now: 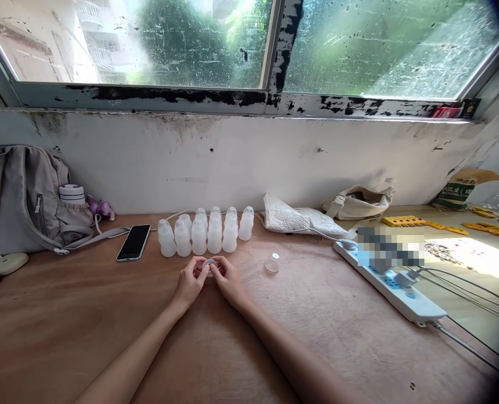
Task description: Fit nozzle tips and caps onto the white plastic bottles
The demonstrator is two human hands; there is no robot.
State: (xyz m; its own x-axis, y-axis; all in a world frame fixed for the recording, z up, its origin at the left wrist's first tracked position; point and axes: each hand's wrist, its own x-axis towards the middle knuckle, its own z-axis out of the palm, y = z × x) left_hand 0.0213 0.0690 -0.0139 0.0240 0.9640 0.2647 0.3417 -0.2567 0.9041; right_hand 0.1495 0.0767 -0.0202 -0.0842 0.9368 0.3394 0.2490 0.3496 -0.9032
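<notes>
My left hand (191, 280) and my right hand (229, 279) meet at the middle of the table, fingertips and thumbs pinched around a small round clear piece with a rim (209, 262). It looks like a bottle cap or collar; the fingers hide part of it. Just beyond the hands, several frosted white bottles (199, 238) stand upright in two rows, most under clear domed caps. One bottle in the back row (184, 219) has a flatter top. To the right of my right hand lie a clear round cap (271, 267) and a small white disc (275, 256).
A phone (133, 243) lies left of the bottles, near a grey backpack (19, 196). Behind, on the right, are a white padded bag (302, 220) and a beige pouch (358, 203). A power strip (394, 286) with cables runs along the right side.
</notes>
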